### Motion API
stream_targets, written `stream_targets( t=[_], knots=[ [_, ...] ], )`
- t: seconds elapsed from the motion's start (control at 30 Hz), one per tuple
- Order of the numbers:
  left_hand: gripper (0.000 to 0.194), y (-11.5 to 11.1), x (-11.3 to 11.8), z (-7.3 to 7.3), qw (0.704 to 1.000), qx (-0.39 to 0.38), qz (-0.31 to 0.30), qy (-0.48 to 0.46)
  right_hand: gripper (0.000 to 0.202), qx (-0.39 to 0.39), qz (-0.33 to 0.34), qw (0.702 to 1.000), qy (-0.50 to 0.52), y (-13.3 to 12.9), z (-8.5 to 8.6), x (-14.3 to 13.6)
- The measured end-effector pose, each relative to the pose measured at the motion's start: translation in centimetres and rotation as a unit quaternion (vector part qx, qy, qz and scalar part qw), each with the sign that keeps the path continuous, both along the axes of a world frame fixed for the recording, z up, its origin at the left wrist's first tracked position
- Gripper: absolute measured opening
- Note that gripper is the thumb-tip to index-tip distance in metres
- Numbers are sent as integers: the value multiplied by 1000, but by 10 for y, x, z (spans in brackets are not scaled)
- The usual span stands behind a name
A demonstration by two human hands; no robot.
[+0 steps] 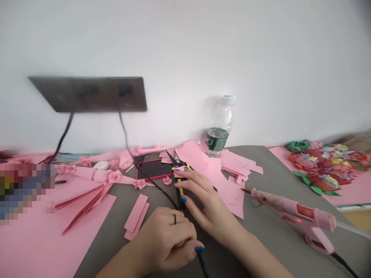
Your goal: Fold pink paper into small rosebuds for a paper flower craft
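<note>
My right hand [199, 193] lies with its fingers spread over a pair of shears [181, 189] with dark blades and yellow-and-black handles. Its fingertips touch a small pink paper piece [179, 171] on top of the shears, and the thumb rests by a handle. Nearer to me, my left hand [171, 239] is curled closed, and whatever may be inside the fingers is hidden. Two pink paper strips [136, 216] lie to its left. Beyond the shears are a phone [156, 169] with a pink-red edge and a small pink paper rose [167, 180].
A pink glue gun [292, 212] with a red light lies at right. Behind my right hand are pink paper sheets [216, 177] and a water bottle [218, 131]. Paper flowers [324, 162] sit far right. A black cable [159, 193] runs from the wall socket [98, 94].
</note>
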State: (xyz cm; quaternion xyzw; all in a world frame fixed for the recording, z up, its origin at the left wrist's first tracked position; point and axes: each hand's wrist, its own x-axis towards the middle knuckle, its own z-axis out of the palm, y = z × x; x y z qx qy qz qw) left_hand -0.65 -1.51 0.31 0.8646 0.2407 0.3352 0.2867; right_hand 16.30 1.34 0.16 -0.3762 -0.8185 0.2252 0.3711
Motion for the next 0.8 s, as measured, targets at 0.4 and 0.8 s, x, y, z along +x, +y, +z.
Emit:
stream_targets(
  t=[0.4, 0.8],
  knots=[
    [38, -3, 2, -1, 997, 61, 28, 24, 23, -6, 32, 997, -69, -1, -8, -9],
    [15, -9, -5, 48, 973, 40, 158, 160, 14, 4, 50, 998, -49, 3, -10, -13]
  ],
)
